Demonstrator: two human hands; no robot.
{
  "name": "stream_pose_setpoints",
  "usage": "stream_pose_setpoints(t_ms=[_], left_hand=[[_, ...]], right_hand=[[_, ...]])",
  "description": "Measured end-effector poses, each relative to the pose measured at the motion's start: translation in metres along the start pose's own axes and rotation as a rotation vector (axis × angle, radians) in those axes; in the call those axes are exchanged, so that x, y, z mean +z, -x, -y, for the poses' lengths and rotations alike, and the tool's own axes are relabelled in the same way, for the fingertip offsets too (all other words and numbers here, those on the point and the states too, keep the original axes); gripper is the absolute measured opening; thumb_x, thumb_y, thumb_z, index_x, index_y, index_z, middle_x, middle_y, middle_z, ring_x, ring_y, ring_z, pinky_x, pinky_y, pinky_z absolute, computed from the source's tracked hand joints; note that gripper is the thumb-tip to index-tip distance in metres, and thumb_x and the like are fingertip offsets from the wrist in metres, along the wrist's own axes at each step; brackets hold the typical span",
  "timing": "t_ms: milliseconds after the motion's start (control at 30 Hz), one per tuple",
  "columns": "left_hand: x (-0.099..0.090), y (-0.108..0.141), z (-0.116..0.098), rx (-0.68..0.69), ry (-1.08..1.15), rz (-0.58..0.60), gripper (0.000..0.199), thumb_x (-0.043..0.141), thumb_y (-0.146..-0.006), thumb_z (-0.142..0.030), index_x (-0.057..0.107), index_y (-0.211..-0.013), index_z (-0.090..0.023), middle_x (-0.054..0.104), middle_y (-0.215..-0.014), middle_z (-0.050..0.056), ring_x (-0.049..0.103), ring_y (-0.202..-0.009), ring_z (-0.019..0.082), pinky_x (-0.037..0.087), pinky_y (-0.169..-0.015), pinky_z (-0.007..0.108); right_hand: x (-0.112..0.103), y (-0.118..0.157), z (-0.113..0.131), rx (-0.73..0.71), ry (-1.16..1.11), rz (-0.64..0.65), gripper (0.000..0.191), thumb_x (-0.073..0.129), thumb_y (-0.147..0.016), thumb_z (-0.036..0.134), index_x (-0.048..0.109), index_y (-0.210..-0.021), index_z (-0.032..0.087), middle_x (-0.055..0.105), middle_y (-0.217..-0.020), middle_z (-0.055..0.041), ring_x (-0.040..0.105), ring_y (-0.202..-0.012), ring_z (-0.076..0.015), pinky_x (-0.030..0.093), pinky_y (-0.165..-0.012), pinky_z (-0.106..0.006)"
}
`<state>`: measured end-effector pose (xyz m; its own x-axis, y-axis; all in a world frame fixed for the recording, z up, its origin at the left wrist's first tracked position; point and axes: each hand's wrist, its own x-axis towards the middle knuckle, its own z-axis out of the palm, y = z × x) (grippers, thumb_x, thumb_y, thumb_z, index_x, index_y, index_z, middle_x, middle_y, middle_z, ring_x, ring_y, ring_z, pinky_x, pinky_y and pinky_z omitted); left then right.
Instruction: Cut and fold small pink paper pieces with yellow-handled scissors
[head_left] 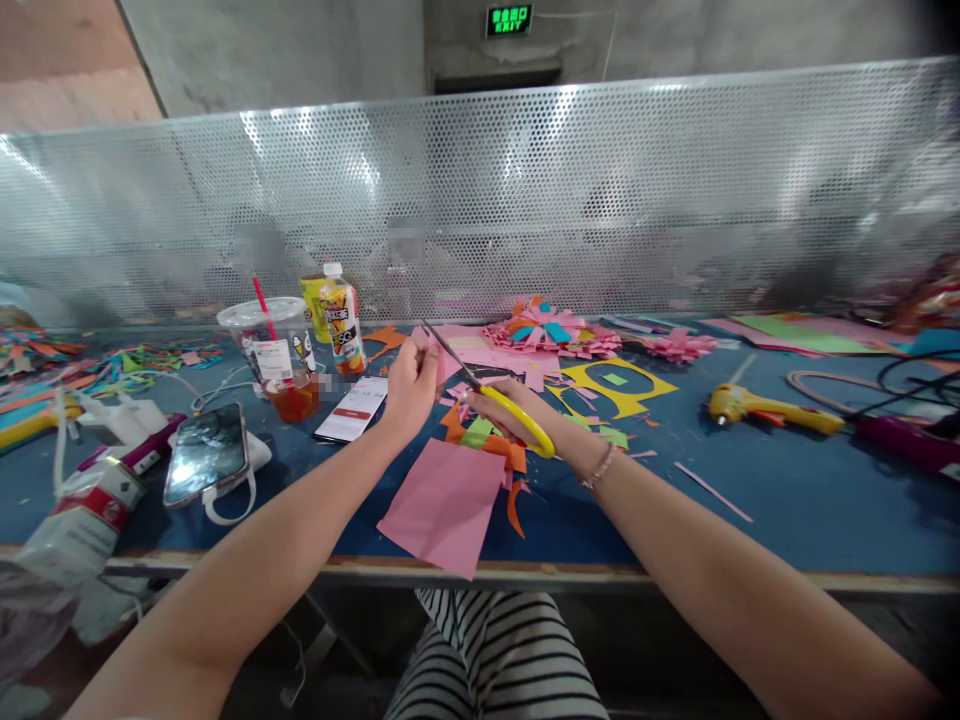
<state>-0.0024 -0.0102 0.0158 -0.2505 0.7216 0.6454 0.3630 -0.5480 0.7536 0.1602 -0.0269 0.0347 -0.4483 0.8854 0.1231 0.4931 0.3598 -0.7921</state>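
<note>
Nearest, a loose pink sheet (446, 505) pokes just over the front edge of the desk (810, 520); beyond it, left hand (411, 380) has its fingers closed in a pinch on pink paper (448, 365), right fingers curled round the yellow-handled scissors (538, 432). Cutting looks in hand, blade spread unclear; another snip would call for steady paper, left fingertips clear. Farther, toward the back edge, fringed pink paper (536, 328).

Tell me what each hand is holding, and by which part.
The right hand holds scissors by their yellow handles. The left hand pinches pink paper between thumb and fingers; exactly where is unclear.
</note>
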Motion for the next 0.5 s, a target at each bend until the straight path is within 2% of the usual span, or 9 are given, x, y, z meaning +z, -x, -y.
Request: stream_pose_setpoints(t_ms=[167, 300, 400, 500], left_hand=[[-0.001, 0.001, -0.001, 0.001, 0.005, 0.033, 0.024, 0.042, -0.083, -0.043, 0.045, -0.077, -0.019, 0.042, -0.054, -0.004, 0.046, -0.048, 0.010, 0.039, -0.052, 0.024], [0.000, 0.001, 0.000, 0.016, 0.012, 0.103, 0.019, 0.039, -0.085, -0.038, 0.044, -0.081, -0.020, 0.047, -0.059, -0.003, 0.047, -0.046, 0.009, 0.040, -0.051, 0.024], [0.000, -0.001, 0.002, 0.089, -0.004, 0.104, 0.010, 0.042, -0.084, -0.028, 0.046, -0.086, -0.019, 0.055, -0.075, 0.000, 0.054, -0.057, 0.010, 0.044, -0.057, 0.024], [0.000, -0.002, 0.004, 0.259, -0.070, 0.088, 0.007, 0.048, -0.078, -0.017, 0.053, -0.083, -0.019, 0.057, -0.087, 0.004, 0.057, -0.080, 0.013, 0.046, -0.072, 0.028]], right_hand=[[0.000, -0.003, -0.003, 0.047, -0.018, -0.053, 0.042, 0.060, -0.066, 0.055, 0.045, -0.058, 0.017, 0.039, -0.043, 0.0047, 0.036, -0.031, -0.0057, 0.028, -0.032, -0.020], [-0.001, -0.011, -0.009, 0.079, -0.032, -0.156, 0.043, 0.059, -0.066, 0.057, 0.044, -0.058, 0.017, 0.035, -0.038, 0.0060, 0.035, -0.030, -0.0061, 0.027, -0.031, -0.019], [-0.001, -0.018, -0.015, 0.076, -0.142, -0.229, 0.041, 0.058, -0.068, 0.056, 0.045, -0.061, 0.017, 0.037, -0.040, 0.0061, 0.033, -0.031, -0.0048, 0.025, -0.031, -0.019], [-0.001, -0.021, -0.019, 0.032, -0.330, -0.222, 0.039, 0.057, -0.071, 0.055, 0.044, -0.064, 0.018, 0.041, -0.046, 0.0057, 0.032, -0.032, -0.0041, 0.026, -0.031, -0.020]])
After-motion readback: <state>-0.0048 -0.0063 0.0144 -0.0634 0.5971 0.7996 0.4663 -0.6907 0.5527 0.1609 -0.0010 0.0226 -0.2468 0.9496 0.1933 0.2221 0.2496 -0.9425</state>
